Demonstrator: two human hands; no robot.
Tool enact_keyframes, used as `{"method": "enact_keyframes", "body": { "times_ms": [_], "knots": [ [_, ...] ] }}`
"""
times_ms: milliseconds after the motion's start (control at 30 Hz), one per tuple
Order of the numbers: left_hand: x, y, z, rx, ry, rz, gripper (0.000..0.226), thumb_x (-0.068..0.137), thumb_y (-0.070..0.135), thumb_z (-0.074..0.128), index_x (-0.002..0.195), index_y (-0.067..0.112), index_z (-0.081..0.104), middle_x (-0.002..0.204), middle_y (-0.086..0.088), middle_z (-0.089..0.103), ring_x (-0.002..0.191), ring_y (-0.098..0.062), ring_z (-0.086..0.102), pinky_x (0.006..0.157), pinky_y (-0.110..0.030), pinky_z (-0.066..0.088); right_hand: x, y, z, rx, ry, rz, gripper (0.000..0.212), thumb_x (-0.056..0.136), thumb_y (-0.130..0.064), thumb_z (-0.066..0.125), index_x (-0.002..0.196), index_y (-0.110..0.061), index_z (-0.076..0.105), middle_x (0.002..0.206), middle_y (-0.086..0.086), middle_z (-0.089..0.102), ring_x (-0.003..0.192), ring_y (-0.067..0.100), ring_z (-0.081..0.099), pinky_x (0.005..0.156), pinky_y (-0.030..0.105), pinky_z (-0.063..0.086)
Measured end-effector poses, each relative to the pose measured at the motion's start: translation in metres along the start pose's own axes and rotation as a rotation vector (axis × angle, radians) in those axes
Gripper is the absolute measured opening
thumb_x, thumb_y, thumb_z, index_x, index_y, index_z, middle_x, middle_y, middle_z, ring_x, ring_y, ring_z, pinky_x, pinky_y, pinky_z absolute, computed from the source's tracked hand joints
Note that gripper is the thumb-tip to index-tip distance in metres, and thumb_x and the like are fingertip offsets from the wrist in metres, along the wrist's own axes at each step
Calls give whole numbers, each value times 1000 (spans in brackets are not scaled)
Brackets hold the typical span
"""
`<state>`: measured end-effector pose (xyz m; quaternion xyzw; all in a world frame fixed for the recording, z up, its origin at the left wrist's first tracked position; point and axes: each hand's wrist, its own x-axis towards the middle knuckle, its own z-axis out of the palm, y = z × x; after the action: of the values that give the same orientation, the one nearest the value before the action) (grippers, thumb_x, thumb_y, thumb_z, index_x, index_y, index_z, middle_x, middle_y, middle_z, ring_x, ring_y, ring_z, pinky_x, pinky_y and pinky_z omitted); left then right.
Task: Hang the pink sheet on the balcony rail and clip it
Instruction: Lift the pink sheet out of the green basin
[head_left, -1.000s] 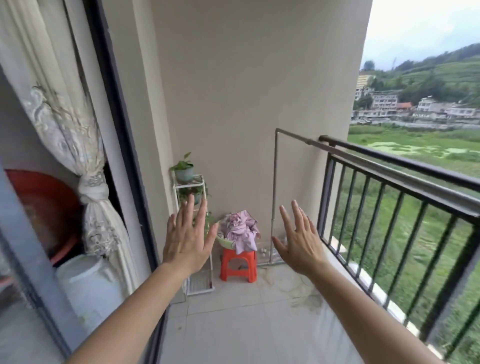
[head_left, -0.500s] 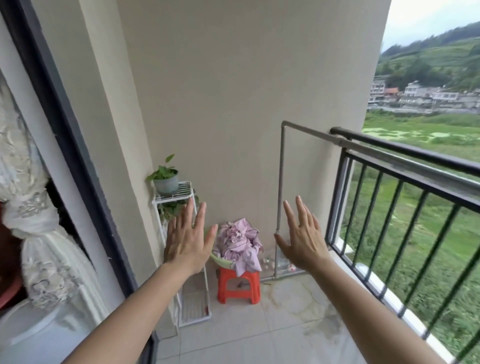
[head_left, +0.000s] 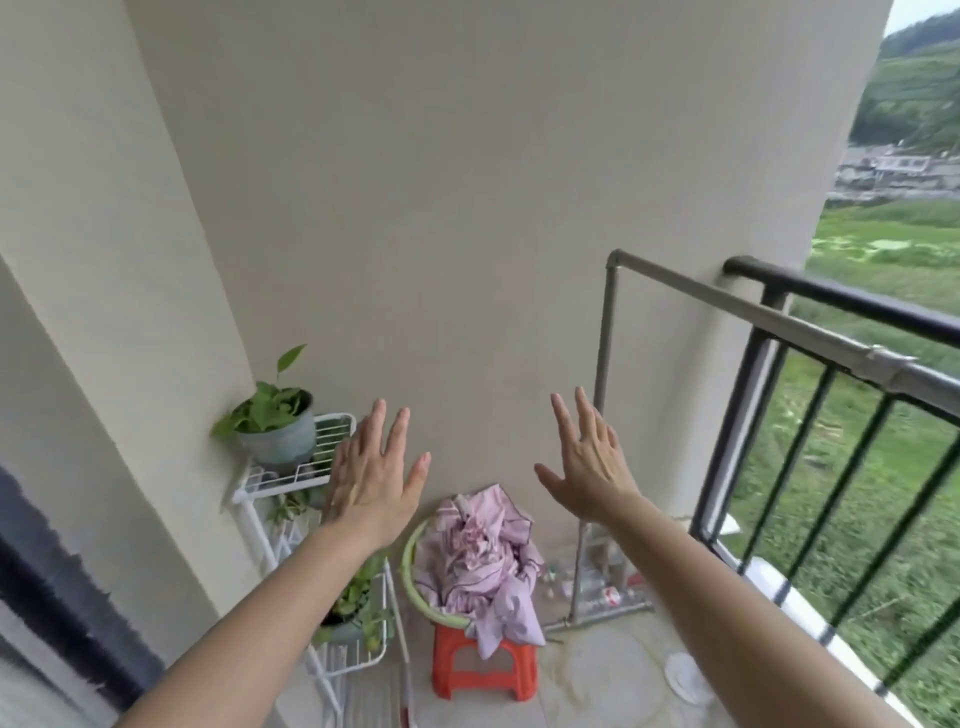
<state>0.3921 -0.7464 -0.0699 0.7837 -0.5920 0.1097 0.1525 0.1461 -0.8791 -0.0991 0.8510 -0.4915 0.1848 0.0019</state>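
The pink sheet (head_left: 480, 561) lies crumpled in a green basin (head_left: 410, 571) on an orange stool (head_left: 483, 670) by the far wall. My left hand (head_left: 371, 478) and my right hand (head_left: 589, 462) are stretched out in front of me, above the basin, fingers spread and holding nothing. A grey metal rail (head_left: 748, 312) runs along the inside of the black balcony railing (head_left: 841, 301) on the right. No clips can be made out.
A white wire shelf (head_left: 296, 467) with a potted plant (head_left: 275, 421) stands left of the stool. Small bottles (head_left: 592, 587) crowd the floor at the grey rail's post. A white lid (head_left: 683, 675) lies on the tiles. The door frame (head_left: 62, 613) is at the left.
The view has moved forward onto the balcony; the curtain and doorway have slid out at the left. The stool, basin and sheet are nearer. Both hands stay open and spread.
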Motion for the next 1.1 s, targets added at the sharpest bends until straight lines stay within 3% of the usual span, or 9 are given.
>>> {"method": "enact_keyframes", "body": {
  "times_ms": [167, 300, 467, 600, 767, 867, 1000, 1100],
  "knots": [
    [83, -44, 91, -14, -124, -1, 72, 96, 60, 20, 154, 27, -5, 162, -4, -15, 149, -27, -1, 120, -48, 5, 90, -1, 78, -71, -108, -134, 100, 90, -58, 52, 155, -25, -18, 164, 16, -11, 151, 34, 9, 121, 45, 14],
    [139, -74, 185, -88, -334, 10, 81, 95, 61, 30, 152, 29, -17, 157, -3, -31, 147, -26, -19, 117, -49, -5, 141, 11, 158, -88, -244, -101, 101, 90, -57, 52, 155, -23, -18, 164, 16, -11, 151, 33, 8, 122, 44, 13],
    [184, -95, 292, -205, -615, -24, 84, 96, 52, 39, 150, 28, -21, 156, -3, -33, 147, -27, -20, 119, -51, -2, 187, 30, 246, -103, -497, -16, 104, 88, -52, 57, 155, -23, -17, 164, 16, -10, 151, 31, 7, 122, 42, 15],
    [191, -99, 372, -284, -776, -101, 87, 94, 54, 42, 151, 29, -18, 158, 1, -28, 148, -27, -13, 117, -46, -2, 206, 49, 311, -41, -601, 44, 96, 92, -49, 54, 156, -25, -13, 165, 10, -7, 152, 28, 7, 120, 41, 18],
    [170, -98, 481, -321, -896, -157, 91, 90, 51, 50, 154, 25, -9, 162, -1, -11, 149, -26, 2, 118, -44, 12, 204, 76, 415, 29, -731, 24, 92, 93, -36, 53, 156, -20, -12, 165, 7, -6, 153, 24, 2, 122, 38, 13],
    [145, -91, 541, -340, -897, -165, 99, 86, 53, 57, 154, 21, -7, 162, -2, -15, 149, -26, 4, 117, -43, 18, 198, 86, 481, 61, -775, -46, 93, 90, -19, 53, 155, -23, -12, 165, 7, -4, 152, 25, 5, 121, 38, 17],
    [121, -80, 606, -269, -852, -160, 133, 66, 68, 68, 150, 24, -25, 160, -6, -24, 149, -27, -11, 117, -42, 14, 190, 92, 555, 51, -864, -205, 122, 77, 0, 62, 148, -30, -32, 164, 7, -17, 152, 29, -2, 123, 42, 16],
    [115, -74, 650, -235, -926, -221, 149, 50, 73, 73, 146, 27, -32, 160, -5, -21, 149, -31, -8, 118, -52, 15, 186, 100, 600, 91, -887, -267, 129, 67, 1, 70, 153, -24, -23, 165, 6, -3, 148, 31, 18, 116, 40, 29]
  ]
}}
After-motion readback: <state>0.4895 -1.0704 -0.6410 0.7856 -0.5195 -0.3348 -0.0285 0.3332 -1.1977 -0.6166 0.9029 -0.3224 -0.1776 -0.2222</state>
